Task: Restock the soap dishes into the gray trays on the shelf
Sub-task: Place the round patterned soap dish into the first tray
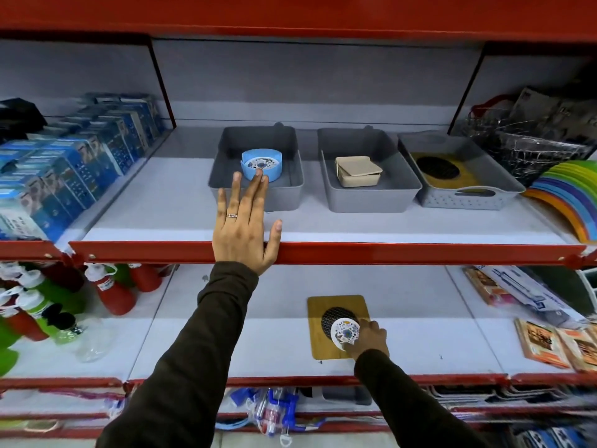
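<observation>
Three gray trays stand on the upper shelf. The left tray (pixel 284 192) holds a round blue soap dish (pixel 262 165) with a patterned white top. The middle tray (pixel 368 195) holds a beige lidded soap dish (pixel 358 171). The right tray (pixel 465 198) holds a wooden dish with a black mesh (pixel 445 173). My left hand (pixel 245 227) is open, fingertips at the left tray's front rim, just touching the blue dish. On the lower shelf my right hand (pixel 370 337) grips a round patterned white soap dish (pixel 344 331) over a square wooden dish (pixel 339 324).
Blue boxes (pixel 74 169) fill the upper shelf's left side. Wire baskets (pixel 529 147) and colourful plates (pixel 568 192) stand at the right. Red and green bottles (pixel 64 302) crowd the lower shelf's left; packaged items (pixel 549 324) lie at its right. A red shelf edge (pixel 387 252) runs across.
</observation>
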`<state>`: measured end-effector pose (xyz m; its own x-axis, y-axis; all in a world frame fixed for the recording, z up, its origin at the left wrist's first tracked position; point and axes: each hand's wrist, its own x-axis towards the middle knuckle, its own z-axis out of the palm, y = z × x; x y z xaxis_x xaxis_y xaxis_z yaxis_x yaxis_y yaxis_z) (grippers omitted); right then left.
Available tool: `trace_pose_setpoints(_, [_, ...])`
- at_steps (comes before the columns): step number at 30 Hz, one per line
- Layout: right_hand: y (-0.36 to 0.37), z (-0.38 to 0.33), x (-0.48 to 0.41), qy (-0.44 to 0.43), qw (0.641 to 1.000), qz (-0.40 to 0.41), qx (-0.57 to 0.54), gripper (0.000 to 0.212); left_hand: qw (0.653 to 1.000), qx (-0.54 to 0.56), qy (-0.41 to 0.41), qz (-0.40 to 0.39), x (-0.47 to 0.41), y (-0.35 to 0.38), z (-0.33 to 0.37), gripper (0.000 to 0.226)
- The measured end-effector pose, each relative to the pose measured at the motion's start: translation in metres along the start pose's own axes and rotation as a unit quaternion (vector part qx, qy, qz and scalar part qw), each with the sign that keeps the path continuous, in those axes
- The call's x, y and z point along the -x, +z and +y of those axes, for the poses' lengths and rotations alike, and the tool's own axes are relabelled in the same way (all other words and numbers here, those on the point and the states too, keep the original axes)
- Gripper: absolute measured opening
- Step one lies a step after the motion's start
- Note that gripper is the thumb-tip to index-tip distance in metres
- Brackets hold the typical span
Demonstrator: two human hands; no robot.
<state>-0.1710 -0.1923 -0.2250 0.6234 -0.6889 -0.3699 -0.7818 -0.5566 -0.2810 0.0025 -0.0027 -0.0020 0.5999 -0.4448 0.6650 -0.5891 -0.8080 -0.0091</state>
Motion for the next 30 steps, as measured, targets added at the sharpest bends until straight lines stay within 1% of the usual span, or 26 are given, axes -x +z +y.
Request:
trace_pose_setpoints(2, [0.001,0.0,0.0,0.014,0.999,0.005,-0.031,0.073,1.0,0.0,0.002,0.002,0.0,0.0,0.0,0.071])
trace_pose_setpoints(4, [-0.002,0.0,0.003,0.037,0.995,0.011,-0.09,0.069,1.0,-0.005,0.003,0.001,0.0,0.0,-0.001,0.071])
trace_pose_setpoints(6, [-0.008,-0.004,0.009,0.03,0.988,0.019,-0.151,0.051,1.0,-0.007,0.003,0.002,0.001,-0.001,0.0,0.071])
trace_pose_setpoints(8, [-0.016,-0.012,0.02,-0.007,0.974,0.031,-0.225,0.03,1.0,-0.01,0.002,0.003,0.001,-0.002,0.001,0.069])
trace_pose_setpoints(9, [-0.021,-0.017,0.029,-0.016,0.957,0.031,-0.288,0.022,1.0,-0.011,0.002,0.004,0.001,-0.002,0.0,0.069])
trace_pose_setpoints(10, [-0.028,-0.025,0.041,-0.019,0.93,0.025,-0.367,0.017,1.0,-0.009,0.002,0.005,0.001,-0.003,0.0,0.068])
trace_pose_setpoints(12, [-0.049,-0.039,0.068,-0.026,0.863,0.008,-0.505,0.014,1.0,-0.004,0.003,0.008,0.001,-0.004,0.001,0.067])
trace_pose_setpoints(14, [-0.078,-0.052,0.098,-0.072,0.809,0.004,-0.584,0.015,1.0,-0.003,0.002,0.008,0.002,-0.005,0.001,0.067])
trace_pose_setpoints(16, [-0.111,-0.064,0.125,-0.143,0.772,0.028,-0.619,0.014,1.0,-0.005,0.0,0.006,0.002,-0.006,0.001,0.067])
trace_pose_setpoints(18, [-0.14,-0.073,0.144,-0.192,0.741,0.057,-0.64,0.014,1.0,-0.011,-0.003,-0.003,0.002,-0.006,0.002,0.068])
trace_pose_setpoints(20, [-0.164,-0.079,0.155,-0.208,0.713,0.062,-0.667,0.015,1.0,-0.014,-0.006,-0.007,0.002,-0.007,0.002,0.069])
trace_pose_setpoints(22, [-0.179,-0.082,0.161,-0.213,0.695,0.055,-0.685,0.015,1.0,-0.014,-0.008,-0.01,0.002,-0.007,0.001,0.068])
trace_pose_setpoints(25, [-0.186,-0.084,0.167,-0.202,0.686,0.046,-0.697,0.016,1.0,-0.01,-0.009,-0.008,0.002,-0.006,0.001,0.068])
trace_pose_setpoints(30, [-0.184,-0.081,0.17,-0.199,0.691,0.046,-0.694,0.017,1.0,-0.005,-0.005,-0.003,0.003,-0.004,0.001,0.068])
